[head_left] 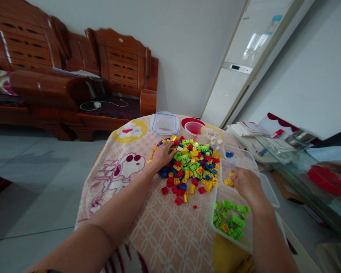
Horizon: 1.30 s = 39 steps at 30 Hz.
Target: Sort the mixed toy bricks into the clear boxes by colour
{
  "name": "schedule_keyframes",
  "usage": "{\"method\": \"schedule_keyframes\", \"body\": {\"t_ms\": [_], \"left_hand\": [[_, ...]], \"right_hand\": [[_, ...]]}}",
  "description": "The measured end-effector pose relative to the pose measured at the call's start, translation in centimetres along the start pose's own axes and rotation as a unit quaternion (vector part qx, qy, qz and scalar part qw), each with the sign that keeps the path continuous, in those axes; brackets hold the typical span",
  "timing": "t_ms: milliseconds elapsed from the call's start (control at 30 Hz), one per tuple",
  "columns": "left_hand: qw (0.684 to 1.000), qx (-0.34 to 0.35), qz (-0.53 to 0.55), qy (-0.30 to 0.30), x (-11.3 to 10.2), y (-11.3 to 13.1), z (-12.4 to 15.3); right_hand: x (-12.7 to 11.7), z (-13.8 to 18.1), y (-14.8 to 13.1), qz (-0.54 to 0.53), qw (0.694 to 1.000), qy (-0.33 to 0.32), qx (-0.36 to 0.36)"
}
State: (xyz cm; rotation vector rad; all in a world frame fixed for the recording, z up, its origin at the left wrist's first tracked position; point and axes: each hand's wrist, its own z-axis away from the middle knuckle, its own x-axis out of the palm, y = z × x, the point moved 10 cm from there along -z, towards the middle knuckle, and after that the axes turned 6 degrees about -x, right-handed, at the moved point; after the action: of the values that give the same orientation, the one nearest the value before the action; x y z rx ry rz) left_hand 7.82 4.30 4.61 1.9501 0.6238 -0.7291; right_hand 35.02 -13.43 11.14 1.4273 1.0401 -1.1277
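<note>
A heap of small plastic bricks [191, 165] in red, yellow, green and blue lies on a table covered with a pink cartoon cloth [125, 178]. My left hand [162, 154] rests on the heap's left side, fingers curled into the bricks. My right hand [246, 184] hovers over a clear tray [269, 189] holding a few yellow bricks [229, 181], fingers bent down. What those fingers hold is hidden. In front of it a clear tray [213, 220] holds green bricks [231, 218]. A further clear tray [244, 153] holds a blue brick [229, 154].
A clear lid with blue clips [165, 123] and a red-rimmed clear tub [193, 128] sit at the table's far edge. A wooden sofa [74, 79] stands behind on a tiled floor. A tall white appliance [244, 64], papers [247, 129] and a glass table [309, 170] stand to the right.
</note>
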Motion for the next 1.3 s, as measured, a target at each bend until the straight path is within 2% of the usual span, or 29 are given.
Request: {"method": "schedule_keyframes", "body": {"t_ms": [167, 300, 433, 600, 900, 1100, 1300], "left_hand": [[1.000, -0.006, -0.001, -0.003, 0.0, -0.1, 0.0], [1.000, -0.001, -0.001, 0.001, -0.1, 0.1, 0.0], [1.000, -0.004, -0.001, 0.001, 0.1, -0.2, -0.1], [1.000, -0.003, 0.001, 0.002, 0.4, -0.4, -0.2], [1.000, 0.006, 0.001, 0.003, 0.1, -0.1, 0.0], [1.000, 0.001, -0.003, 0.000, 0.4, -0.3, -0.1], [1.000, 0.005, -0.005, 0.003, 0.3, -0.3, -0.1]], "right_hand": [[-0.3, 0.2, -5.1, -0.074, 0.992, 0.000, -0.098], [1.1, 0.5, -8.3, -0.040, 0.989, -0.033, -0.136], [2.2, 0.7, -10.0, 0.017, 0.987, -0.074, -0.143], [2.8, 0.8, -11.1, 0.044, 0.983, -0.083, -0.159], [4.1, 0.4, -11.4, 0.045, 0.982, -0.097, -0.158], [3.3, 0.7, -11.2, 0.014, 0.983, -0.097, -0.158], [1.8, 0.8, -11.0, -0.048, 0.983, -0.067, -0.162]]}}
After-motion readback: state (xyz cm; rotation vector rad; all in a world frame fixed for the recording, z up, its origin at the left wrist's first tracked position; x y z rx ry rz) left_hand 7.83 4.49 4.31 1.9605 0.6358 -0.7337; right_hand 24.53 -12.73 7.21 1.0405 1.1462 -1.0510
